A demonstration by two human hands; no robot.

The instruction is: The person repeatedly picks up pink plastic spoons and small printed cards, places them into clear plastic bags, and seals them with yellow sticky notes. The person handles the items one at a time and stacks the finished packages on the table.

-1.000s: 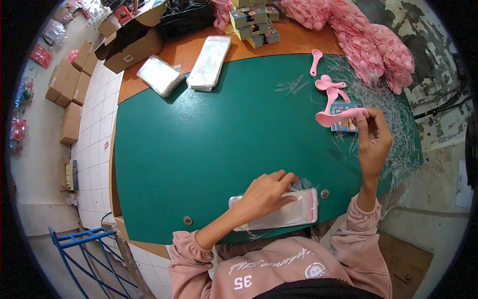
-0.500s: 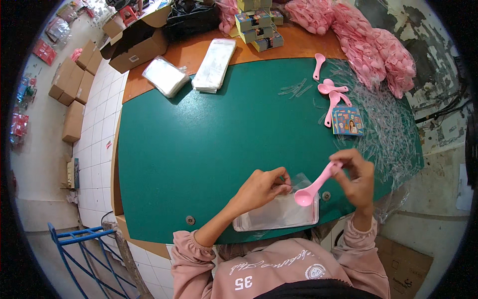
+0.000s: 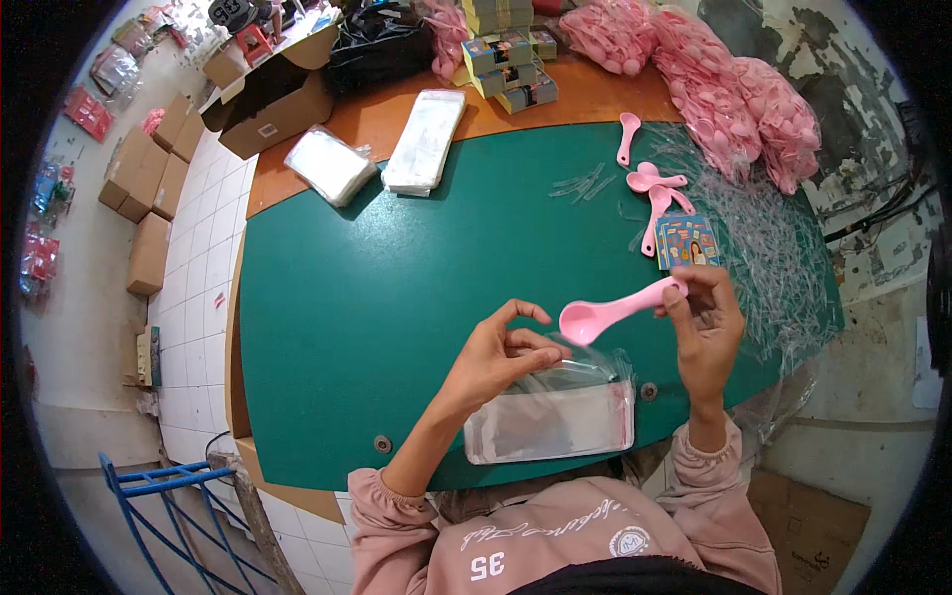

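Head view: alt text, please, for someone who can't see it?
A right hand holds a pink spoon; the left hand touches clear plastic at a stack of bags on a green table. More spoons lie beyond.

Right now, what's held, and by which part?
Right fingers: pink spoon, by its handle's end. Left fingers: clear bag, apparently by its edge.

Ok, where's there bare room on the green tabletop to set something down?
On the green tabletop, between the far bag stacks and your left hand, a broad patch is bare. The right side is crowded with pink spoons, cards and clear strips.
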